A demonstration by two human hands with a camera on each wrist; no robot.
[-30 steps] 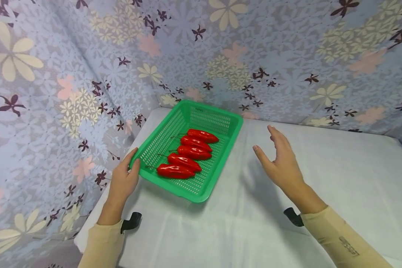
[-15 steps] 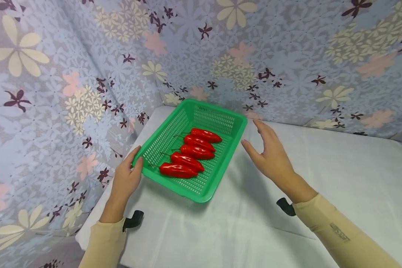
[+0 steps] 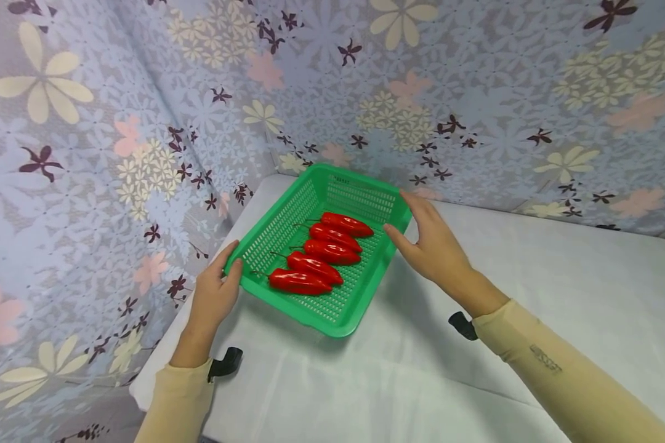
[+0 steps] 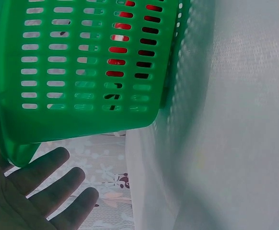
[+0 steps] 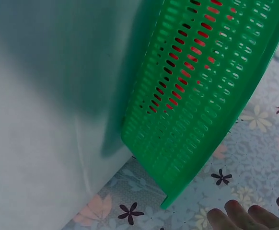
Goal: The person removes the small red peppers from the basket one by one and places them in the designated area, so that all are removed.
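Head view: one green basket (image 3: 288, 231) sits at the table's (image 3: 532, 295) 10 o'clock corner, hard against the flowered cloth (image 3: 476, 92). Five red peppers (image 3: 331, 251) lie in it in a row. The left hand (image 3: 215, 294) holds the rim at the basket's 8 o'clock corner, thumb on top; its fingers are hidden under the rim. The right hand (image 3: 429, 243) rests on the rim at 2 o'clock, fingers nearly straight, thumb along the wall. A black clip shows at each wrist, partly hidden by the sleeve.

Left wrist view: the basket's (image 4: 82, 72) slotted wall fills the top, cut off by the frame. Peppers show only as red through the slots. Three straight fingers (image 4: 48, 167) lie below the rim, thumb out of view.

Right wrist view: the basket (image 5: 197, 105) runs off the top edge. Red glints through the slots. Only fingertips (image 5: 245, 216) show at 5 o'clock, clear of the rim; any grip cannot be made out here.
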